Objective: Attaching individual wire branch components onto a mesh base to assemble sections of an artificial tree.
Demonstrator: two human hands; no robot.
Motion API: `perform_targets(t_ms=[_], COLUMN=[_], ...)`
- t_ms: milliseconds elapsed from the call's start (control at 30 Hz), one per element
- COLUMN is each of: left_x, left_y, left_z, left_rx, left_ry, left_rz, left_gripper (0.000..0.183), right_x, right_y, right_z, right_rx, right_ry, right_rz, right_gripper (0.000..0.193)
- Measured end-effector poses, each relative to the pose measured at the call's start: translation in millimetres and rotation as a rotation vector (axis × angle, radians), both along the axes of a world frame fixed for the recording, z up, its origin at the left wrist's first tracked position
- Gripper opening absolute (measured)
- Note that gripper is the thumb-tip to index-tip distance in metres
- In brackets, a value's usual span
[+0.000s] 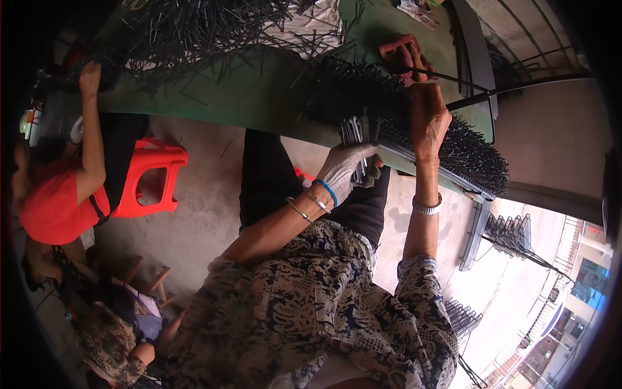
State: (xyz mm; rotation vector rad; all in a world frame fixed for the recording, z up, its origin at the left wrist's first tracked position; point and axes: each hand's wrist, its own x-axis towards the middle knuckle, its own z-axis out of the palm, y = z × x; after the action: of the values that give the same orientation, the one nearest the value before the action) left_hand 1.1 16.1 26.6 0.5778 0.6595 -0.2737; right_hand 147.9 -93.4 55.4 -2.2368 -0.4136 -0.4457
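Two hands work at a green table (259, 97); gloved left hand (346, 170) closed around a bundle of thin dark metal pins (355, 133); bare right hand (427, 120) rests, fingers curled, on a long black bristling pin-filled strip (466, 152) at the table's edge.

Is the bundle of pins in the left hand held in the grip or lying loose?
Held: the gloved left hand closes around the pin bundle at the table edge.

One green table (259, 97), one red plastic stool (152, 178), one spiked black rack (414, 123) on the table edge, two more racks (512, 236) on the floor, one wristwatch (426, 209), three bracelets (317, 201), loose black pins (194, 32) beyond counting.
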Motion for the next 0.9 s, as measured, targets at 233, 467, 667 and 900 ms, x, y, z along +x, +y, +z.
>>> perform_targets(t_ms=[233,467,667,900], left_x=[-3.5,-4.9,-2.3,2.4], left_y=[-1.0,1.8,-3.3,-0.3], left_z=[0.9,1.2,2.0,-3.6], left_rx=[0.055,0.084,0.056,0.015], left_ry=[-0.028,-0.075,-0.076,-0.108], left_rz=[-0.050,-0.062,-0.034,-0.059], left_gripper=[0.019,0.018,0.019,0.020], right_x=[2.3,-28.6,-37.1,-40.3], right_y=[-1.9,-13.0,-28.6,-22.0], right_z=[-16.0,11.8,18.9,25.9], right_rx=[-0.466,-0.281,-0.022,0.119], right_ry=[-0.298,0.031,0.497,0.679], right_rz=[0.019,0.165,0.525,0.524], right_gripper=[0.014,0.015,0.014,0.013])
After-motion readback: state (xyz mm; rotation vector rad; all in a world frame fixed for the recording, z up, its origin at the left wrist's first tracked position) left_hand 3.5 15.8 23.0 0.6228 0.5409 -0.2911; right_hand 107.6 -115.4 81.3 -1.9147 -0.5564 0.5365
